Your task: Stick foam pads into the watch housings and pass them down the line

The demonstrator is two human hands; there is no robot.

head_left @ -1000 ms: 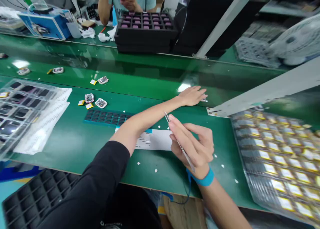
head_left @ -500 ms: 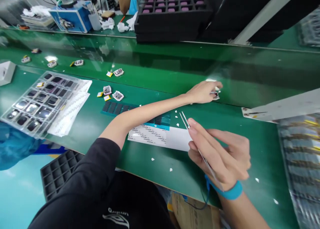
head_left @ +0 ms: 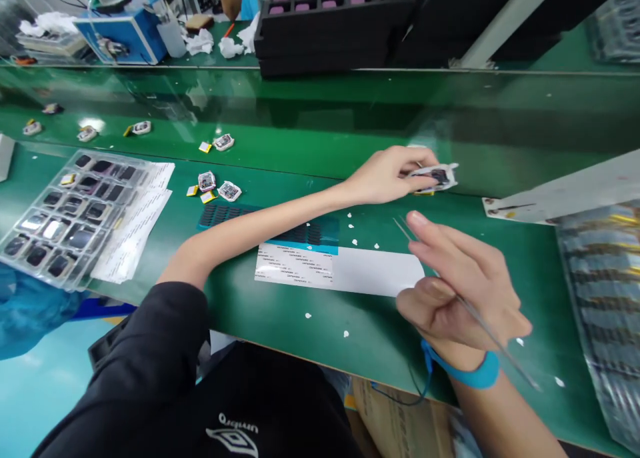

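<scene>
Green counter (head_left: 370, 355) with white-framed module (head_left: 443, 177) in left hand (head_left: 390, 177)

The left hand reaches toward the counter's far side, thumb and fingers pinching the module. Right hand (head_left: 460, 278): fingers closed around slim metal tweezers (head_left: 493, 337), tips directed forward and leftward. Printed white sheet (head_left: 370, 271): flat on the counter, extending toward the right hand. Clear tray (head_left: 605, 391): far right, bearing yellow-edged parts (head_left: 597, 251).

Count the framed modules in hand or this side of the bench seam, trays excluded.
3: a framed module in the left hand; a second module and third module beyond the left end of the blue sheet. The left arm may hide others.
</scene>
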